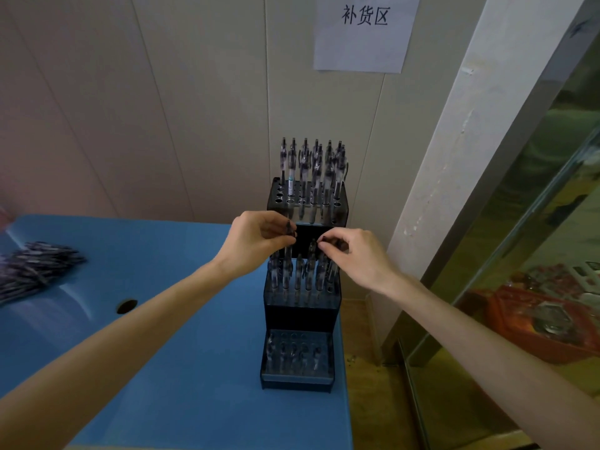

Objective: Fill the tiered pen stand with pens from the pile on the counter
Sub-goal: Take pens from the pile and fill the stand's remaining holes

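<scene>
blue counter (pixel 181 368), tiered pen stand (pixel 300 319), pen pile (pixel 35 271)

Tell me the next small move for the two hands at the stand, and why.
Probably lower the pen pinched by the left hand into a free hole of the middle tier. Both hands, the right hand too, hold pen tops just above that tier, whose pens stand upright. The pen stand's bottom tier looks empty, and the pile remains.

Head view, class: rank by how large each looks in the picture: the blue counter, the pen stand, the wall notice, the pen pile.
1. blue counter
2. pen stand
3. and 4. wall notice and pen pile: similar; the pile is cut off at the frame edge, so unranked.
</scene>
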Motion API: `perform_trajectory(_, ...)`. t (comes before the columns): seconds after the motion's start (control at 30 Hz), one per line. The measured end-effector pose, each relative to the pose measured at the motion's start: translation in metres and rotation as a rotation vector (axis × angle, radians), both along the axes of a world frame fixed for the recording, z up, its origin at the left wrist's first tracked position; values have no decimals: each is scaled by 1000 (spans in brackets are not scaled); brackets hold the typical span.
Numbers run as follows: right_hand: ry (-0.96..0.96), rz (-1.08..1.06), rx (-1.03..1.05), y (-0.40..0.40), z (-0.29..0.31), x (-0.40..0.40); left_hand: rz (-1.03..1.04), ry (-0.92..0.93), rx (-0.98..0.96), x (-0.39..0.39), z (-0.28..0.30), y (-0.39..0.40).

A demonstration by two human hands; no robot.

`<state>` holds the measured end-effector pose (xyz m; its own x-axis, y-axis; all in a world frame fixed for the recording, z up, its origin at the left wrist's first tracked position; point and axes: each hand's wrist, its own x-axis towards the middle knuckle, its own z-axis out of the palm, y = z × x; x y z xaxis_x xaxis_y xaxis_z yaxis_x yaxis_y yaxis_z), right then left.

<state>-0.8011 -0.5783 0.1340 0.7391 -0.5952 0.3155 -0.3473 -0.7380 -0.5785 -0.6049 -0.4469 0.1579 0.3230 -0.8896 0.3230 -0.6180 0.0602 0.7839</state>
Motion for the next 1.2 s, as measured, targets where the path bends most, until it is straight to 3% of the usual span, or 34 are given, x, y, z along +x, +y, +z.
perform_trajectory(0.17,-4,-18,-11,2,0,2,58,-181,106,2,-2,-4)
perform_trajectory(0.3,27,-24,-57,4,-2,3,74,-52,176,3,-7,-4)
perform_trajectory(0.43,30,-35,-51,3,-1,0,91,-158,243,2,-9,-3)
perform_trajectory(0.63,-33,-80,-97,12,-1,-3,153,-136,262,-2,-8,2)
perform_trajectory(0.77,-164,-78,-235,29,3,-8,281,-436,46,-15,-8,27)
perform_trajectory(0.87,-45,-2,-340,43,3,-7,199,-565,-84,-20,-19,39)
perform_trajectory(1.0,214,-7,-395,53,-9,-8,15,-728,81,-26,-44,45)
perform_trajectory(1.2,400,-37,-530,57,-11,-13,12,-819,184,-28,-39,42)
